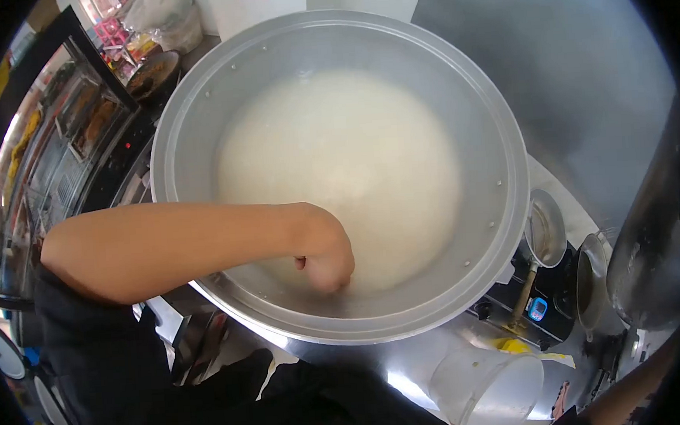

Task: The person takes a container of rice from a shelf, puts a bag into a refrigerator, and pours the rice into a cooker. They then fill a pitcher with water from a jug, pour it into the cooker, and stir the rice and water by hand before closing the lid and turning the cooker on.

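A very wide grey metal pot (499,148) holds cloudy, off-white liquid (343,142). From the left, my bare forearm crosses the pot's rim, and my left hand (328,252) reaches down near the inner wall closest to me. That hand is bent at the wrist and curled like a fist. Its fingertips dip into the liquid, which hides whatever they may hold. At the bottom right corner shows part of my right forearm (639,385); the right hand itself is outside the picture.
Right of the pot lie a long-handled ladle (545,227) and a dark pan (592,283), near a stove with a small blue-faced device (537,308). A translucent plastic tub (491,390) stands below the pot. To the left are a glass display case (55,144) and a dark wok (154,74).
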`<action>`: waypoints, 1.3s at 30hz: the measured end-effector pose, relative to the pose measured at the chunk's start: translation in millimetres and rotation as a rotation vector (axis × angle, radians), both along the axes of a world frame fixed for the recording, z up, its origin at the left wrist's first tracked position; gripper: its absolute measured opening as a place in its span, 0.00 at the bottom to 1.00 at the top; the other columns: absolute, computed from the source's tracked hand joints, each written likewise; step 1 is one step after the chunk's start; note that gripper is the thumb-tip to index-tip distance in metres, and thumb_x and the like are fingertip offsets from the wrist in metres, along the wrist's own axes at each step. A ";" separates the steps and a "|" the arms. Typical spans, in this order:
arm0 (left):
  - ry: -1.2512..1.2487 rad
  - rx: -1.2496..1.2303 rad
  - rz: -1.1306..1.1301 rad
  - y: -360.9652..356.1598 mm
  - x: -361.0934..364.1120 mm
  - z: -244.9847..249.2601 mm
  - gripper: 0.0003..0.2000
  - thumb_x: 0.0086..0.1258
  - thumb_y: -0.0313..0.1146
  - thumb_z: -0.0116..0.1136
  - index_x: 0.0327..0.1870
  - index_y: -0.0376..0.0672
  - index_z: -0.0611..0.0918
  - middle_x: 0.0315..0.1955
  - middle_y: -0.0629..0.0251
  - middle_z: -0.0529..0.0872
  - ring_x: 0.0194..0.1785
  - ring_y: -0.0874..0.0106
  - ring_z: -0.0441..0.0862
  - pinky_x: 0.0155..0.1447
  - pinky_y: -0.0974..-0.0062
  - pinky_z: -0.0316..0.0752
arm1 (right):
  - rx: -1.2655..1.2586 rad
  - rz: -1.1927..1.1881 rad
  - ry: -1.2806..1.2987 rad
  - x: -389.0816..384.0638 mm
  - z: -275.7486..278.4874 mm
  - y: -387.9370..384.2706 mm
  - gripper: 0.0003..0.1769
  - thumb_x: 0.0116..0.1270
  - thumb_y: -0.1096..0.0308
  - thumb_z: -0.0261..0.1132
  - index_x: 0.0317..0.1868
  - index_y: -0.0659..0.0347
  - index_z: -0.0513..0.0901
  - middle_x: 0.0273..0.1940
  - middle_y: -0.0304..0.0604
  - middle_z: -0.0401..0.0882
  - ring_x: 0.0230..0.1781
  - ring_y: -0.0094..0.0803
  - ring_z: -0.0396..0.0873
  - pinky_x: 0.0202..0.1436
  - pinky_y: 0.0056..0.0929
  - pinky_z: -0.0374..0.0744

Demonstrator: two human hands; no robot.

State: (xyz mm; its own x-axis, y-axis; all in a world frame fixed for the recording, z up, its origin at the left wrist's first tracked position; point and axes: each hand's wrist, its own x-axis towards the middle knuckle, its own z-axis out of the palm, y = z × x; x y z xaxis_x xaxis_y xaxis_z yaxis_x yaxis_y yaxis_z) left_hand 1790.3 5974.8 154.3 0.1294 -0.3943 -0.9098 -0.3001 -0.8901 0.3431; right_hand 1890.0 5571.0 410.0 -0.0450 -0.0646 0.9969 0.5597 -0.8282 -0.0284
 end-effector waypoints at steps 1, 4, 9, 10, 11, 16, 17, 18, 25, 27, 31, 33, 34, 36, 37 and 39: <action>-0.007 0.021 0.032 0.1 0.2 -1.7 0.31 0.61 0.29 0.46 0.72 0.50 0.69 0.51 0.49 0.84 0.46 0.55 0.83 0.48 0.58 0.77 | -0.059 -0.041 0.012 0.2 3.9 -5.0 0.16 0.70 0.62 0.64 0.29 0.66 0.77 0.23 0.41 0.75 0.18 0.26 0.73 0.17 0.23 0.74; -0.026 0.078 0.110 -1.3 8.3 6.7 0.36 0.57 0.26 0.47 0.74 0.50 0.66 0.51 0.48 0.83 0.46 0.56 0.83 0.47 0.59 0.77 | -0.147 -0.022 -0.056 9.8 10.0 -7.6 0.17 0.70 0.62 0.64 0.25 0.64 0.76 0.21 0.40 0.74 0.17 0.26 0.71 0.17 0.24 0.73; -0.334 0.018 0.327 17.6 25.4 18.5 0.35 0.57 0.25 0.45 0.73 0.46 0.67 0.58 0.54 0.79 0.40 0.63 0.82 0.42 0.63 0.78 | -0.131 -0.061 -0.010 5.1 16.0 24.5 0.18 0.67 0.57 0.66 0.26 0.63 0.79 0.21 0.40 0.76 0.18 0.24 0.70 0.24 0.24 0.76; -0.395 0.013 0.378 26.6 26.3 26.4 0.33 0.59 0.25 0.44 0.72 0.45 0.68 0.62 0.57 0.77 0.36 0.66 0.82 0.40 0.64 0.79 | -0.111 -0.031 0.021 4.8 16.5 33.1 0.19 0.67 0.56 0.66 0.27 0.63 0.79 0.22 0.40 0.77 0.19 0.25 0.71 0.25 0.24 0.76; -0.472 0.006 0.434 35.7 25.9 36.0 0.30 0.59 0.25 0.44 0.67 0.43 0.73 0.57 0.55 0.80 0.35 0.65 0.82 0.40 0.63 0.79 | -0.148 0.020 0.025 5.5 19.3 40.2 0.20 0.67 0.55 0.66 0.25 0.63 0.79 0.22 0.40 0.77 0.20 0.25 0.71 0.27 0.24 0.77; -0.871 0.186 0.424 46.6 -13.5 111.4 0.15 0.64 0.36 0.55 0.49 0.42 0.85 0.43 0.50 0.87 0.48 0.54 0.84 0.51 0.60 0.78 | -0.223 0.195 0.030 14.0 26.8 77.3 0.21 0.67 0.56 0.68 0.22 0.62 0.78 0.19 0.39 0.75 0.16 0.26 0.68 0.21 0.24 0.72; -0.920 0.161 0.417 45.3 -30.4 122.9 0.14 0.65 0.39 0.57 0.45 0.41 0.84 0.39 0.52 0.87 0.46 0.55 0.85 0.49 0.60 0.78 | -0.347 0.140 0.006 17.1 33.1 78.8 0.22 0.68 0.54 0.68 0.21 0.61 0.78 0.17 0.38 0.74 0.14 0.27 0.66 0.19 0.24 0.70; -0.967 0.138 0.410 44.6 -46.6 126.9 0.14 0.66 0.42 0.60 0.41 0.39 0.84 0.36 0.54 0.88 0.43 0.56 0.85 0.48 0.60 0.77 | -0.367 0.268 0.018 28.3 38.7 83.6 0.24 0.69 0.52 0.67 0.20 0.60 0.77 0.16 0.41 0.73 0.15 0.31 0.67 0.19 0.25 0.70; -1.289 -0.435 0.694 23.9 -132.1 75.2 0.19 0.67 0.49 0.59 0.26 0.40 0.80 0.24 0.59 0.82 0.34 0.55 0.81 0.40 0.59 0.74 | -0.687 -0.311 -0.292 59.1 -10.8 144.4 0.20 0.75 0.62 0.55 0.65 0.41 0.78 0.39 0.44 0.86 0.39 0.33 0.84 0.47 0.33 0.81; -1.315 -0.453 0.737 15.4 -142.4 64.9 0.21 0.66 0.51 0.60 0.23 0.41 0.79 0.21 0.62 0.79 0.30 0.58 0.80 0.35 0.61 0.73 | -0.557 0.041 0.031 42.9 -31.3 182.6 0.17 0.71 0.56 0.62 0.57 0.50 0.84 0.32 0.39 0.85 0.33 0.28 0.81 0.40 0.26 0.78; -1.607 -0.546 0.758 12.3 -148.9 53.1 0.23 0.58 0.44 0.68 0.13 0.40 0.70 0.12 0.62 0.67 0.20 0.60 0.71 0.24 0.63 0.63 | -0.392 0.503 0.522 13.9 -58.2 244.7 0.22 0.64 0.49 0.69 0.38 0.63 0.87 0.23 0.37 0.79 0.24 0.22 0.74 0.30 0.24 0.71; -1.699 -0.522 0.744 8.6 -148.4 47.5 0.21 0.58 0.42 0.68 0.14 0.41 0.70 0.12 0.62 0.67 0.19 0.60 0.70 0.24 0.64 0.62 | -0.421 0.722 0.469 25.0 -72.3 264.4 0.21 0.63 0.50 0.69 0.35 0.64 0.86 0.21 0.38 0.77 0.22 0.22 0.71 0.28 0.26 0.69; -1.748 -0.508 0.737 8.6 -149.3 44.7 0.21 0.58 0.41 0.68 0.14 0.41 0.70 0.12 0.62 0.68 0.19 0.60 0.70 0.24 0.64 0.62 | -0.450 0.648 0.643 21.2 -73.8 271.6 0.22 0.63 0.50 0.69 0.35 0.66 0.86 0.20 0.38 0.76 0.21 0.23 0.70 0.27 0.27 0.69; -1.871 -0.530 0.676 11.4 -150.9 35.9 0.20 0.58 0.38 0.66 0.13 0.43 0.69 0.12 0.64 0.66 0.17 0.63 0.69 0.22 0.66 0.61 | -0.474 0.747 0.726 23.1 -84.2 286.6 0.22 0.63 0.51 0.70 0.34 0.67 0.85 0.19 0.39 0.75 0.21 0.24 0.69 0.27 0.28 0.68; -1.927 -0.543 0.658 11.8 -151.8 31.9 0.20 0.58 0.38 0.66 0.13 0.43 0.69 0.12 0.65 0.65 0.17 0.63 0.68 0.22 0.66 0.61 | -0.459 0.818 0.710 26.7 -91.4 294.0 0.23 0.63 0.51 0.70 0.31 0.68 0.83 0.18 0.38 0.71 0.20 0.24 0.66 0.26 0.29 0.66; -2.001 -0.549 0.627 12.7 -152.2 26.4 0.19 0.59 0.38 0.64 0.13 0.45 0.68 0.12 0.66 0.64 0.16 0.66 0.68 0.22 0.67 0.61 | -0.489 0.805 0.831 28.4 -97.4 303.0 0.24 0.62 0.51 0.70 0.29 0.68 0.81 0.17 0.37 0.68 0.20 0.24 0.64 0.25 0.30 0.64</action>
State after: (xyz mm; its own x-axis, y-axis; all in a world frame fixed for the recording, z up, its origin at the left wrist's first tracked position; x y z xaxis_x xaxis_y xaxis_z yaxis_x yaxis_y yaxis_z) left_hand 1638.2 5987.5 180.7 0.6894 -0.0363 0.7235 -0.2750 -0.9371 0.2151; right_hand 1918.4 5874.0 312.6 0.4876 0.6015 0.6328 0.8709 -0.2841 -0.4010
